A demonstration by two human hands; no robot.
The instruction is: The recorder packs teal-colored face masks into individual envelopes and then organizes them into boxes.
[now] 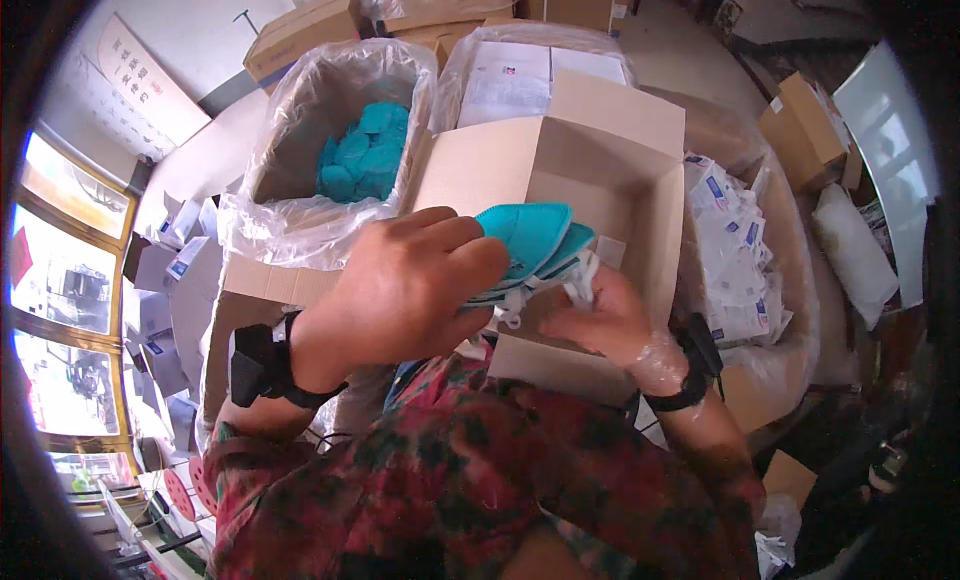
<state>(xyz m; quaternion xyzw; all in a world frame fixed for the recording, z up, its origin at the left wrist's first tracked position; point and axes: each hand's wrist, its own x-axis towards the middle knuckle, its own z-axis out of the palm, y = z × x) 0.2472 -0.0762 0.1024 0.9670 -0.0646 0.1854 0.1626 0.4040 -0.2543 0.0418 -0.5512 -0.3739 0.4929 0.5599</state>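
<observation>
My left hand point(405, 285) grips a small stack of teal folded face masks point(530, 242) held over an open cardboard box point(590, 170). My right hand point(600, 320), in a thin clear plastic glove, pinches the white straps at the lower edge of the stack. Both wrists wear black bands. A plastic-lined box point(330, 130) at the upper left holds a heap of more teal masks point(365, 150).
A plastic-lined box of white sheets point(530, 75) stands behind the open box. A bag of white-and-blue packets point(735, 250) lies to the right. Small white boxes point(175, 270) pile at the left. More cardboard boxes point(810, 130) stand around.
</observation>
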